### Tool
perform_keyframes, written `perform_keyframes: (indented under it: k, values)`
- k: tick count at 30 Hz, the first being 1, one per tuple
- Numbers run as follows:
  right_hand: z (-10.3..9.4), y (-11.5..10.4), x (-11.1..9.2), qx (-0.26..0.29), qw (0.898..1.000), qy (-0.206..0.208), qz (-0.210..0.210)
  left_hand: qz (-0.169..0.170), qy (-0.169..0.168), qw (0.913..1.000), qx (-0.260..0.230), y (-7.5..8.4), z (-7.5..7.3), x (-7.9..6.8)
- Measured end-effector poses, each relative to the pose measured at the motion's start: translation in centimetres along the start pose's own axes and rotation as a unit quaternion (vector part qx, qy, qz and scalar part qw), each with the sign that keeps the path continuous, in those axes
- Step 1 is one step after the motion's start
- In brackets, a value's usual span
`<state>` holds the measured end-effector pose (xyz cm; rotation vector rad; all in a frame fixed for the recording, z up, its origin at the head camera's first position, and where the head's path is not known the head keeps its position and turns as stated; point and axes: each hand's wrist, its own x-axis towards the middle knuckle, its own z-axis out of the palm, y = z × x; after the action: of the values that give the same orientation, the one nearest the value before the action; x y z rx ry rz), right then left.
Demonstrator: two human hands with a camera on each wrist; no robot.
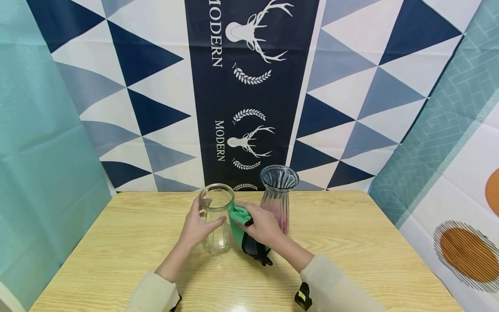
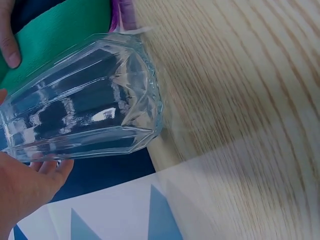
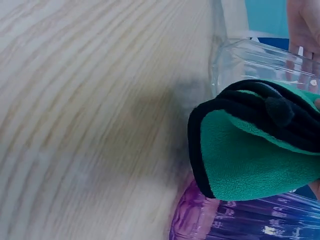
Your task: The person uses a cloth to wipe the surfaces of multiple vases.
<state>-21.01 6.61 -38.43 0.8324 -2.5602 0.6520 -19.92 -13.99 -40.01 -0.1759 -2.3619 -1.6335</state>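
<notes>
A clear glass vase [image 1: 217, 240] with a ribbed body stands upright at the table's middle. My left hand [image 1: 196, 225] grips it around its upper part from the left, thumb on the near side. My right hand [image 1: 265, 223] holds a folded green cloth [image 1: 236, 232] with black edging against the vase's right side. In the right wrist view the cloth [image 3: 255, 165] hangs in front of the glass vase [image 3: 250, 62], hiding part of it. The left wrist view shows the vase's faceted base [image 2: 137, 95] close to the tabletop; whether it touches is hard to tell.
Just behind my right hand stands a second vase [image 1: 279, 184], bluish at its flared rim and pink lower down, partly hidden by the hand. Both are on a light wood table [image 1: 343, 260]. A patterned cloth backdrop [image 1: 249, 95] rises behind the table's far edge.
</notes>
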Motion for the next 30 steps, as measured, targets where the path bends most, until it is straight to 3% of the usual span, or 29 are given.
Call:
perform_keyframes:
  k: [4, 10, 13, 22, 30]
  values:
    - [0.4, 0.3, -0.4, -0.004, 1.000, -0.022, 0.010, 0.003, -0.005, 1.0000, -0.001, -0.1, 0.1, 0.0]
    - [1.0, 0.9, -0.8, -0.020, 0.995, -0.096, 0.034, 0.009, -0.009, 0.9999, 0.007, -0.3, 0.1, 0.1]
    - [1.2, 1.0, -1.0, -0.023, 0.993, -0.113, 0.040, 0.005, -0.015, 0.9998, 0.011, -0.4, 0.1, 0.1]
    - [0.5, 0.7, -1.0, -0.016, 0.999, -0.046, 0.019, 0.001, -0.028, 0.9996, 0.006, -0.3, 0.1, 0.1]
    - [0.0, -0.1, -0.2, 0.004, 1.000, 0.007, 0.005, -0.013, -0.006, 0.9999, -0.001, 0.1, 0.2, 0.1]
